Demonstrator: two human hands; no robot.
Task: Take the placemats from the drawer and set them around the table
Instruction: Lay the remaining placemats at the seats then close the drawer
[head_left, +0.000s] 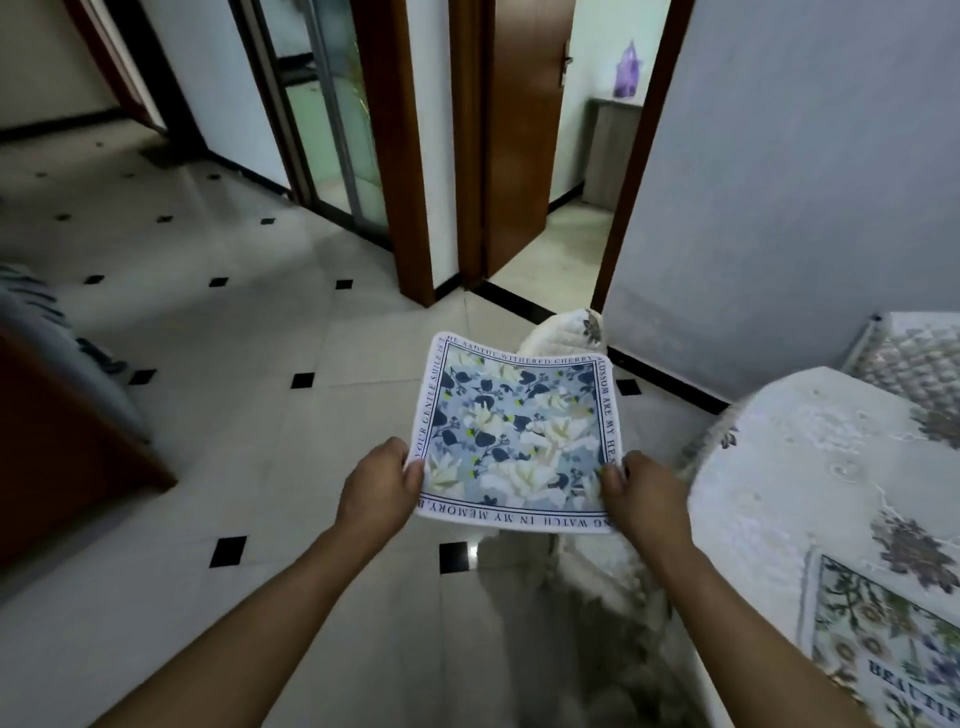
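I hold a square placemat (511, 434) with blue and white flowers and a border of printed words, flat in the air above the tiled floor. My left hand (379, 480) pinches its near left corner and my right hand (647, 493) pinches its near right corner. At the right stands the table (810, 467), covered with a white embroidered cloth. Another placemat (883, 654) with green and yellow flowers lies on the table's near right part. The drawer is not in view.
A chair with a white padded cover (582, 332) stands between the held placemat and the table. Ahead are a brown door frame (405, 156) and an open doorway (566, 156). A dark wooden piece of furniture (62, 431) sits at the left.
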